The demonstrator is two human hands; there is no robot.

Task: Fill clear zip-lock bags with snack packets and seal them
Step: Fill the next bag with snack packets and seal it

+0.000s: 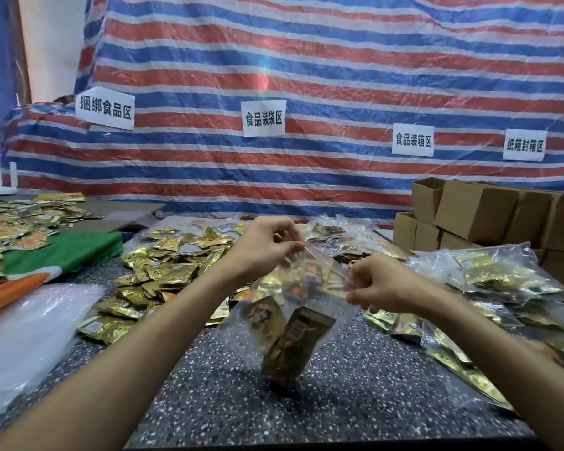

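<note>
A clear zip-lock bag (332, 307) hangs above the speckled table (355, 385) between my hands. Inside it are two gold snack packets (290, 343), tilted toward the bottom. My left hand (264, 247) pinches the bag's top edge at the left corner. My right hand (376, 286) pinches the same edge at the right. A loose heap of gold snack packets (163, 271) lies on the table behind and left of the bag.
Filled clear bags (495, 275) are piled at the right, some near the table's right edge. Cardboard boxes (476, 213) stand at the back right. A stack of empty plastic bags (30, 336) lies at the left, by green and orange cloth (62, 252). A striped tarp hangs behind.
</note>
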